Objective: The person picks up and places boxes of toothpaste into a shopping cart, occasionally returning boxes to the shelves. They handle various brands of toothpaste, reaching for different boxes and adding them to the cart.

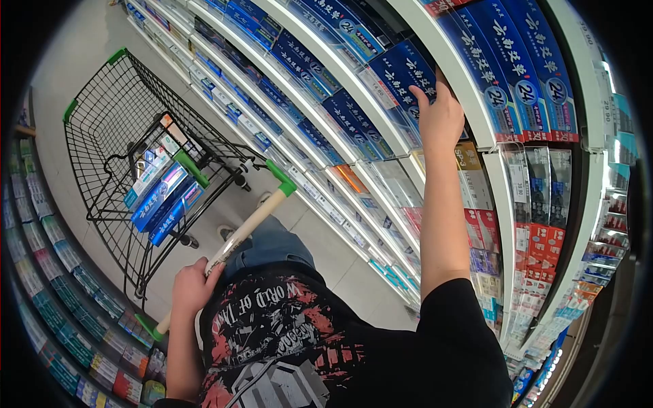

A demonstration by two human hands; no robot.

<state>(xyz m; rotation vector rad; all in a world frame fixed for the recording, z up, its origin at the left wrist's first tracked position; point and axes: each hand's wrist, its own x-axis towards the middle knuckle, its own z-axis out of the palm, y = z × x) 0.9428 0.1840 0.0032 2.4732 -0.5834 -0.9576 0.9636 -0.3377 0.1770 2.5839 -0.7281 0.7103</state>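
Observation:
My left hand (195,285) is wrapped round the pale handle bar (248,224) of a black wire shopping cart (109,88) with green corners. Several blue and white boxes (165,197) lie in the cart. On the right, my right hand (440,112) reaches into a lit shelf, at the edge of dark blue toothpaste boxes (403,73) with white lettering. Its thumb stands apart from the fingers, whose tips are partly hidden behind the shelf edge. Whether they touch a box cannot be made out.
Curved-looking shelves (476,115) of boxed goods run along the right, with more blue boxes (520,64) one level away. Another stocked shelf (68,306) stands at the lower left. Pale floor tiles (326,255) show between the cart and the right shelves.

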